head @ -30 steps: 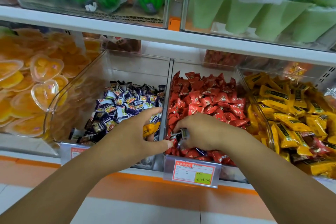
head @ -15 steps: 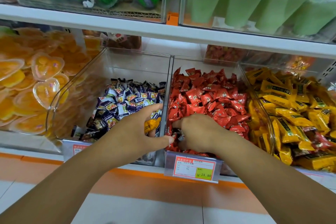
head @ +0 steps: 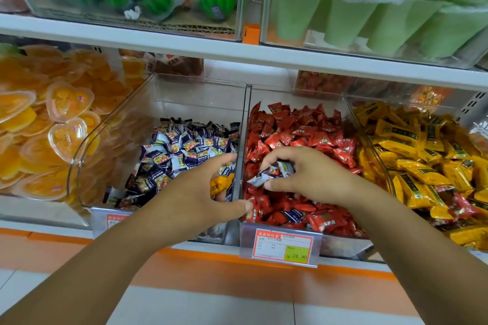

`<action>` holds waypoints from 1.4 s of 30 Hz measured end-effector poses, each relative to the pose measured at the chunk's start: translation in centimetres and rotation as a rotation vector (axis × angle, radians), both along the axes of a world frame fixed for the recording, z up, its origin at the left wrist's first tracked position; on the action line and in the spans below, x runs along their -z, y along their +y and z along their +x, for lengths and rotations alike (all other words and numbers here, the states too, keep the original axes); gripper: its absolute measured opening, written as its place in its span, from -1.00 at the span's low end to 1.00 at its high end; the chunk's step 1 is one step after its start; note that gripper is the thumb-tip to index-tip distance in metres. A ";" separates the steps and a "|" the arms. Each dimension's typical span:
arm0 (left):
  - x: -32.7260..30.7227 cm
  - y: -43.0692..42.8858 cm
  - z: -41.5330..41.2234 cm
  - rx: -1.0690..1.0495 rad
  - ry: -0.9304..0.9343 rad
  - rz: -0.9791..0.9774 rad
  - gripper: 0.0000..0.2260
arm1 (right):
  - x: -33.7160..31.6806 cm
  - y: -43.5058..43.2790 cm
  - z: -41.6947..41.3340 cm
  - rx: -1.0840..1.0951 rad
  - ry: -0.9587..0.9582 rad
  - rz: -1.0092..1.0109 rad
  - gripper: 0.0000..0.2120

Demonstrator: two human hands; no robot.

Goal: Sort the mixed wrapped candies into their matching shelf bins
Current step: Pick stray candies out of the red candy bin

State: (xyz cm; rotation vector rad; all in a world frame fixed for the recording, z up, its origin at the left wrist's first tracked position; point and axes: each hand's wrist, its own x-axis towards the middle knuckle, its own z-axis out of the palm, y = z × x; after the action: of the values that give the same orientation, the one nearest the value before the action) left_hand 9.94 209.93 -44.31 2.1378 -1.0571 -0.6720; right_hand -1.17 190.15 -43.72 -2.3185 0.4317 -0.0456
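Two clear bins share a wall (head: 240, 140) that runs between the hands. The right hand (head: 311, 174) hangs over the red candies (head: 303, 137), thumb and fingers pinching a few blue-and-white candies (head: 269, 173) just above the heap. The left hand (head: 195, 192) is over the blue bin (head: 184, 97), lower fingers curled round a yellow candy (head: 220, 183), thumb tip at the shared wall. Both bins are open on top, with bare back walls under the white shelf (head: 184, 47). A price tag (head: 284, 247) fronts the red bin (head: 290, 97); orange-and-white floor (head: 211, 298) lies below.
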 end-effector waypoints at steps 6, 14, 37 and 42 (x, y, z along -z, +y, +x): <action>-0.2 0.1 0.0 0.012 -0.007 -0.006 -0.25 | -0.8 -0.5 -0.8 0.033 -0.065 0.424 -0.78; -0.3 0.2 -0.2 -0.003 0.034 -0.048 -0.26 | -1.7 0.0 -0.7 0.010 -0.094 0.480 -0.75; -0.5 0.2 -0.3 -0.013 -0.002 -0.033 -0.26 | -2.4 -0.5 -0.9 0.022 0.097 -0.072 -0.95; -0.4 0.1 -0.3 -0.015 0.003 -0.038 -0.26 | -1.4 1.2 -0.5 -0.095 0.317 -0.389 -0.79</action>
State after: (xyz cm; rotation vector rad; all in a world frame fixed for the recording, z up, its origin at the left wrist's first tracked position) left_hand 9.68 210.06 -43.93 2.1095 -1.0433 -0.6437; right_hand -1.69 191.39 -42.35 -2.7392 0.5046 0.3142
